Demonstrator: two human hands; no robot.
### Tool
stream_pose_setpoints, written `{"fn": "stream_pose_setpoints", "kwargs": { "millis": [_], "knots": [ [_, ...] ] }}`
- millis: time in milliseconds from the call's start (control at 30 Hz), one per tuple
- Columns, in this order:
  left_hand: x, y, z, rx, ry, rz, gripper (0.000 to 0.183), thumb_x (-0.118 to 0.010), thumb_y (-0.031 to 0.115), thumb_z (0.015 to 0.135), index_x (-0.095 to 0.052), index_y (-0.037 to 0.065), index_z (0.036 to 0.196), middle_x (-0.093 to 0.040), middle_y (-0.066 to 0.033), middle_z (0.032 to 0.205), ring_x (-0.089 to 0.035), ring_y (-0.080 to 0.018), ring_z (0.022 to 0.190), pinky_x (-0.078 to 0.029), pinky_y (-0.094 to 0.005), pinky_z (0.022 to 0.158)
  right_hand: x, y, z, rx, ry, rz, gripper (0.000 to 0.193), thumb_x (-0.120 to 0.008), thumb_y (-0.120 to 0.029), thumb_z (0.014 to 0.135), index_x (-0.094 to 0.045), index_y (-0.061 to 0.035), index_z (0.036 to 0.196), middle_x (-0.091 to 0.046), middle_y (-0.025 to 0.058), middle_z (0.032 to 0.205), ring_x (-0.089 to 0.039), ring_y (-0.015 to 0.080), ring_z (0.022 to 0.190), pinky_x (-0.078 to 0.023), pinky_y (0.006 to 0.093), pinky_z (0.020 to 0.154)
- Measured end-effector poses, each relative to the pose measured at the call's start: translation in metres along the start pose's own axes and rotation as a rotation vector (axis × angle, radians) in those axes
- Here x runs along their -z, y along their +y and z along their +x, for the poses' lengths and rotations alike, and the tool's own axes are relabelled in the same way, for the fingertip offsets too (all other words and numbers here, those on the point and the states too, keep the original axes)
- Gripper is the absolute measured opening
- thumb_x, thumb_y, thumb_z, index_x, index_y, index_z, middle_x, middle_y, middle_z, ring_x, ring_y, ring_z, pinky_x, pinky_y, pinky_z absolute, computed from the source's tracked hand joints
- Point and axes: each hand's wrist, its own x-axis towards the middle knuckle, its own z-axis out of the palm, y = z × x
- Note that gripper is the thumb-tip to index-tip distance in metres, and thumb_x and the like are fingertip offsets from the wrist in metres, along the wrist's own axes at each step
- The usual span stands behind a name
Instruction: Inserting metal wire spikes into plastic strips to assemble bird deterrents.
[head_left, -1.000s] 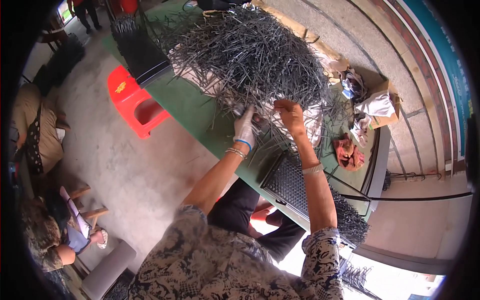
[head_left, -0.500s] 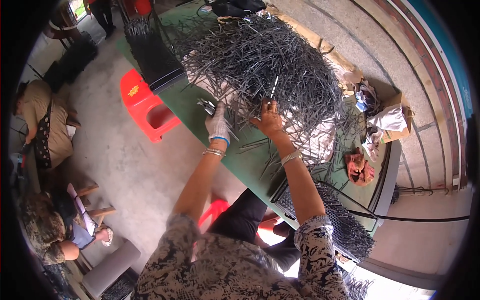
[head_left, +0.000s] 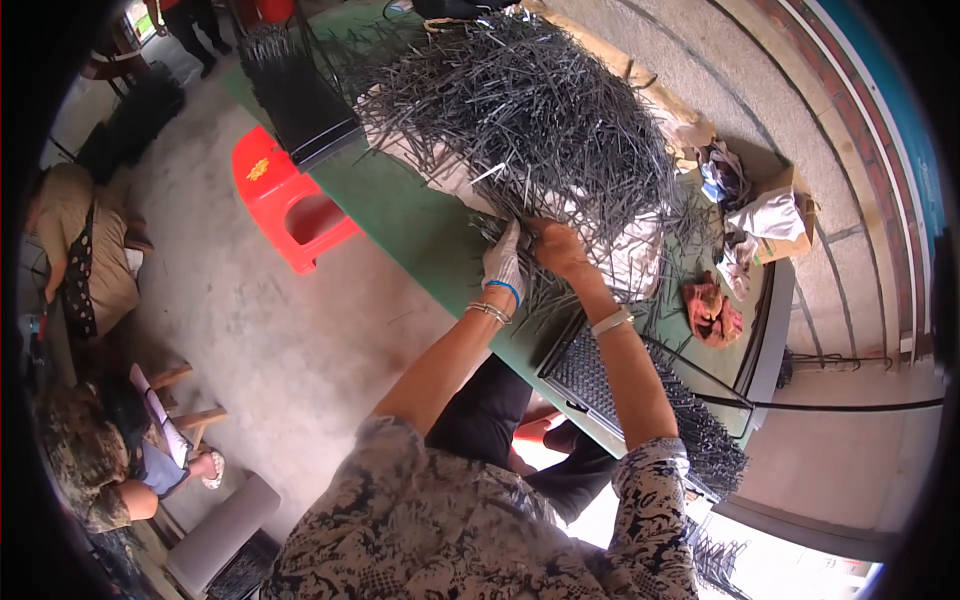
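Grey floor point(head_left: 230, 300) spreads at nine o'clock beside a green bench point(head_left: 415, 235); a teal banner point(head_left: 895, 85) at two bears blurred, unreadable pale writing. Dark strips point(head_left: 520, 110) lie heaped at twelve. The gloved left hand point(head_left: 502, 262) grips a small bunch point(head_left: 487, 228); the bare right hand point(head_left: 560, 248), fingers bent, is just beside it, its hold unclear.

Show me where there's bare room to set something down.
Free: green tabletop between the red stool and the gloved left hand; concrete floor between that stool and the co-worker in tan. Crowded: around the right hand and under the pile of black strips.
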Motion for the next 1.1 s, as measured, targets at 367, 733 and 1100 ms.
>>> {"fn": "stream_pose_setpoints", "kwargs": {
  "millis": [367, 733, 1100],
  "knots": [
    [0.029, 0.029, -0.057, 0.254, -0.087, 0.031, 0.021, -0.056, 0.027, 0.097, -0.059, 0.007, 0.103, -0.066, -0.0109, 0.102, -0.066, -0.0255, 0.084, -0.057, -0.0422, 0.074, 0.101, 0.022, -0.028, -0.338, -0.446, -0.389, 0.022, -0.056, -0.014, 0.081, -0.071, -0.0022, 0.092, -0.07, 0.0207, 0.094, -0.068, 0.0355, 0.094, -0.054, 0.0408, 0.079],
    [0.043, 0.03, -0.066, 0.153, 0.074, 0.17, 0.024, -0.066, 0.03, 0.089, -0.062, 0.007, 0.094, -0.062, -0.0066, 0.078, -0.059, -0.0192, 0.062, -0.047, -0.034, 0.051, 0.019, 0.027, 0.008, 0.044, 0.082, 0.155, 0.028, -0.053, -0.012, 0.082, -0.061, 0.0007, 0.106, -0.064, 0.0258, 0.098, -0.062, 0.0419, 0.094, -0.049, 0.0473, 0.086],
    [-0.002, -0.003, 0.003, 0.12, 0.05, 0.072, 0.019, -0.059, 0.026, 0.095, -0.063, 0.008, 0.097, -0.067, -0.0051, 0.087, -0.064, -0.0193, 0.069, -0.053, -0.0312, 0.06, 0.022, 0.049, 0.014, -0.332, 0.036, -0.176, 0.054, -0.055, -0.038, 0.09, -0.045, -0.0036, 0.13, -0.047, 0.0298, 0.127, -0.044, 0.0485, 0.121, -0.042, 0.0521, 0.096]
  ]
}}
